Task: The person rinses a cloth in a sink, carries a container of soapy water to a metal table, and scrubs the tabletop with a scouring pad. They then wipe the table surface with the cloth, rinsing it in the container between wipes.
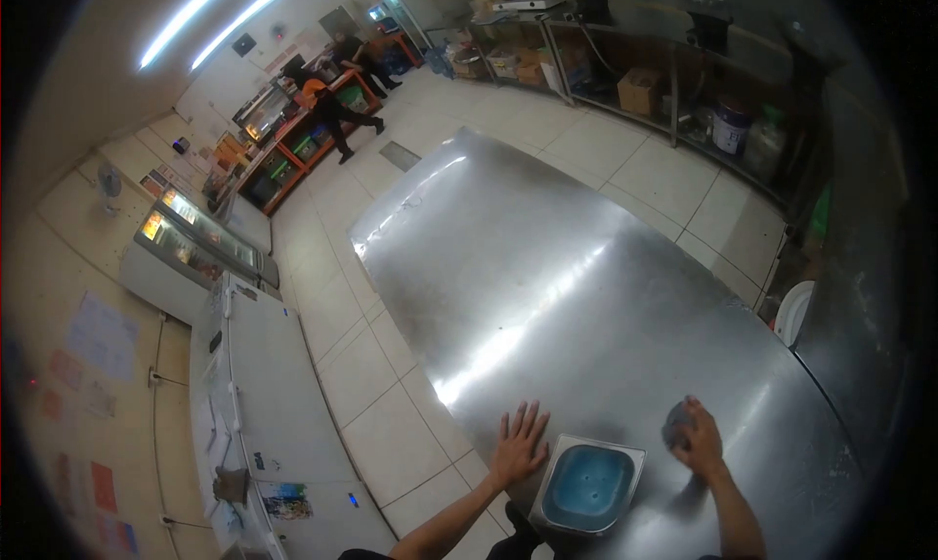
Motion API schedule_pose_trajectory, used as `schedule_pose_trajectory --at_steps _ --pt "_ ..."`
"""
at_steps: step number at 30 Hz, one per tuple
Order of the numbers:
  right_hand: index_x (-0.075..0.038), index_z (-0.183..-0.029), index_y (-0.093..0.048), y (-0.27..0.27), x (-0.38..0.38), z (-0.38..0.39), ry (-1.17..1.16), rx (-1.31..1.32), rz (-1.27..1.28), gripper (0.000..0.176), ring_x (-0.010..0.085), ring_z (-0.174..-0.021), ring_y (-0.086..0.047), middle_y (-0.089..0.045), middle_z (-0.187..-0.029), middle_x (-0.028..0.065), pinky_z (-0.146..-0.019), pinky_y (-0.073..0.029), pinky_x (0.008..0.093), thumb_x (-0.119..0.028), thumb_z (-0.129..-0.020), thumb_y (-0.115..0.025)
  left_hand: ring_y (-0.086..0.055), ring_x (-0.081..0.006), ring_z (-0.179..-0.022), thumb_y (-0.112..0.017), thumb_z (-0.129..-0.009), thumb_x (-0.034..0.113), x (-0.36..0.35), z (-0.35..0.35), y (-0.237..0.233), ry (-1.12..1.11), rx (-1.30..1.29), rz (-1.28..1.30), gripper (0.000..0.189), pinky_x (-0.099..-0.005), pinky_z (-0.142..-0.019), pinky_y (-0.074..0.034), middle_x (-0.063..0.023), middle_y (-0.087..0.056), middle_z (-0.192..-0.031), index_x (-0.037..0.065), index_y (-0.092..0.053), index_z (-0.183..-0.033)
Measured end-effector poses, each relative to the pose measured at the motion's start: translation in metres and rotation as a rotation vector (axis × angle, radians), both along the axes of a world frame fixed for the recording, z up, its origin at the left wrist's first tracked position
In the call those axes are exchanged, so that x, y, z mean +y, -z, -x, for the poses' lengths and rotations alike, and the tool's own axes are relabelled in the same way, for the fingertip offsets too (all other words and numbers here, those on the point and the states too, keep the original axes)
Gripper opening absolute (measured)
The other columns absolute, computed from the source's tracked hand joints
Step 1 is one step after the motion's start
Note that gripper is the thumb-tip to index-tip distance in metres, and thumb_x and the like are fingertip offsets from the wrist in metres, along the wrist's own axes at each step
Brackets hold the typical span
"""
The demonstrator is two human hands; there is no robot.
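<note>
My left hand (521,448) lies flat on the steel table (518,237), fingers spread, holding nothing. Just right of it stands a square metal pan (602,443) containing blue liquid (586,492). On the pan's other side, my right hand (700,445) is closed over a dark grey scouring pad (674,425), pressed against the tabletop. Part of the pad is hidden under the fingers, and its exact material is hard to make out.
White chest freezers (283,394) line the left wall. Along the right runs a metal counter with shelves holding a cardboard box (640,91) and a white bucket (730,128). Two people (327,106) are at a far counter. A white round object (793,313) is beside the table's right edge.
</note>
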State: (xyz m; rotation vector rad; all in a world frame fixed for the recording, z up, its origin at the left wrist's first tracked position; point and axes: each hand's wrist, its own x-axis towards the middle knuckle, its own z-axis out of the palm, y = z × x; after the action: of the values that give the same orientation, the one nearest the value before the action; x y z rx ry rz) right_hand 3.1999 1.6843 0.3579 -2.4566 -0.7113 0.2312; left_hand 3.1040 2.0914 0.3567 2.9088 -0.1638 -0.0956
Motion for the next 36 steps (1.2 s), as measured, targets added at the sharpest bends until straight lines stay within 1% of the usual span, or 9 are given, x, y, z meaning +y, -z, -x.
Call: schedule_pose_trajectory --at_steps 6,12,18,19,21,26,30,34,36 --pt "0.005 -0.136 -0.044 0.029 -0.058 -0.125 0.59 -0.192 0.166 0.053 0.0435 -0.14 -0.03 -0.028 -0.154 0.0278 -0.116 -0.027 0.048 -0.004 -0.086 -0.059 -0.011 -0.0308 -0.151 -0.045 -0.095 0.038 0.006 0.006 0.002 -0.007 -0.041 0.015 0.065 -0.0565 -0.119 -0.007 -0.0103 -0.016 -0.163 0.016 -0.028 -0.155" --pt "0.001 -0.127 -0.051 -0.004 -0.016 0.076 0.18 -0.02 0.085 0.05 0.0454 -0.141 -0.028 -0.032 -0.151 0.026 -0.117 -0.025 0.0501 -0.008 -0.08 -0.065 -0.011 -0.0315 -0.151 -0.043 -0.096 0.038 0.006 0.012 -0.003 0.005 -0.07 0.013 0.065 -0.0575 -0.119 -0.007 -0.0105 -0.015 -0.164 0.016 -0.027 -0.155" --pt "0.006 -0.124 -0.053 -0.006 -0.138 0.164 1.013 0.025 0.19 0.036 0.0425 -0.127 -0.043 -0.052 -0.132 0.026 -0.108 -0.035 0.0492 -0.016 -0.095 -0.054 -0.01 -0.0372 -0.15 -0.044 -0.096 0.041 0.022 0.02 0.023 0.062 -0.11 -0.02 0.067 -0.063 -0.117 -0.008 -0.017 -0.015 -0.163 0.011 -0.027 -0.154" --pt "0.003 -0.105 -0.06 0.065 -0.164 0.207 0.926 -0.539 0.381 0.02 0.0392 -0.108 -0.051 -0.058 -0.111 0.022 -0.093 -0.042 0.0476 -0.009 -0.091 -0.054 -0.01 -0.0376 -0.15 -0.043 -0.098 0.039 0.034 0.021 0.038 0.103 -0.075 0.063 0.065 -0.0633 -0.117 -0.007 -0.0188 -0.016 -0.162 0.007 -0.028 -0.153" --pt "-0.003 -0.085 -0.054 0.001 -0.108 0.279 0.795 -0.282 0.055 0.009 0.0364 -0.088 -0.049 -0.051 -0.092 0.0177 -0.077 -0.041 0.0483 -0.002 -0.077 -0.053 -0.025 -0.0363 -0.145 -0.038 -0.104 0.029 0.085 0.021 0.11 0.325 -0.067 0.167 0.052 -0.0539 -0.116 -0.023 -0.0212 -0.031 -0.155 0.006 -0.033 -0.15" --pt "-0.002 -0.12 -0.058 -0.029 -0.152 0.365 0.143 -0.006 -0.033 0.043 0.0428 -0.123 -0.047 -0.052 -0.129 0.0247 -0.107 -0.039 0.0481 -0.018 -0.081 -0.063 -0.062 -0.0228 -0.098 -0.037 -0.106 0.022 0.115 0.167 -0.016 -0.233 0.046 0.987 0.037 -0.0347 -0.088 -0.049 -0.014 -0.064 -0.109 -0.005 -0.056 -0.123" --pt "0.0 -0.122 -0.057 0.05 -0.162 0.285 1.522 -0.583 0.33 0.04 0.0419 -0.124 -0.046 -0.054 -0.129 0.0228 -0.111 -0.034 0.0495 -0.012 -0.085 -0.056 -0.066 -0.0213 -0.086 -0.034 -0.106 0.038 0.152 0.324 -0.014 -0.514 0.487 0.848 0.045 -0.0338 -0.072 -0.051 -0.0145 -0.07 -0.097 0.002 -0.055 -0.125" --pt "-0.008 -0.097 -0.063 -0.078 -0.063 0.258 0.339 -0.311 -0.171 0.015 0.0311 -0.124 -0.05 -0.06 -0.114 0.0143 -0.113 -0.035 0.047 -0.018 -0.085 -0.063 -0.067 -0.0219 -0.094 -0.04 -0.101 0.049 0.23 0.43 0.029 -0.629 1.133 0.598 0.053 -0.0376 -0.082 -0.052 -0.0137 -0.071 -0.103 0.008 -0.053 -0.132" --pt "-0.009 -0.099 -0.063 -0.019 -0.1 0.248 0.35 -0.372 -0.116 0.017 0.0316 -0.118 -0.052 -0.06 -0.111 0.0136 -0.106 -0.039 0.0464 -0.019 -0.085 -0.064 -0.065 -0.0227 -0.1 -0.044 -0.1 0.049 0.225 0.458 0.011 -0.792 1.091 0.633 0.052 -0.0406 -0.084 -0.051 -0.0135 -0.068 -0.109 0.011 -0.05 -0.135"
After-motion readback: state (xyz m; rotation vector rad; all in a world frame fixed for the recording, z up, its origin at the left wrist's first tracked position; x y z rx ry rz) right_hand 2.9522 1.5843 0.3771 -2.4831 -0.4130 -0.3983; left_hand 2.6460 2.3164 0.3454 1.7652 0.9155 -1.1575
